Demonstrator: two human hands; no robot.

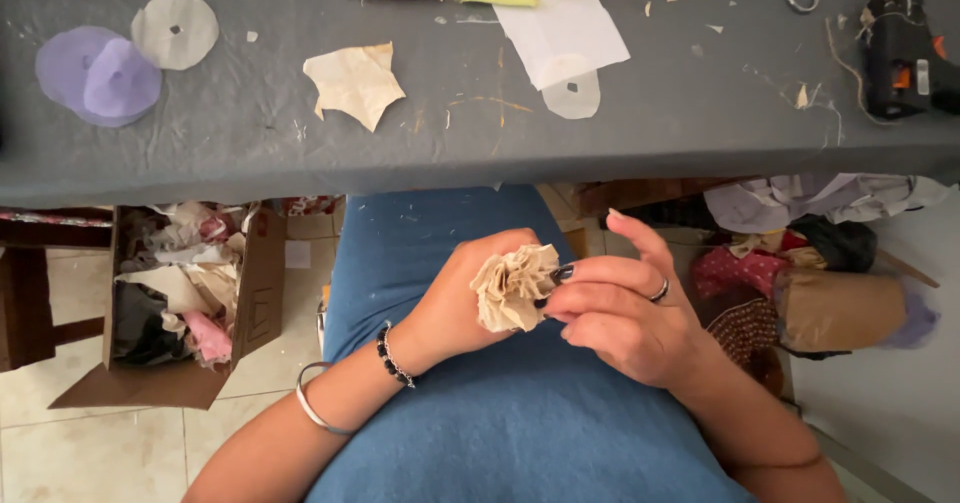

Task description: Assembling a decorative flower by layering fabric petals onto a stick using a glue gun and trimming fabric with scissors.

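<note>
1. Beige fabric rosette [514, 285], head view: already gathered into ruffled folds, held over the lap below the grey table [300, 153].
2. Left hand [462, 298] closes around its base; right hand [612, 315] pinches the folds with its fingertips.
3. Cut fabric circles [120, 58] lie unused on the table, so shaping appears unfinished.

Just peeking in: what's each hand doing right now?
Left hand: closed around the ruffled beige fabric flower.
Right hand: fingers pinching the same flower.
</note>
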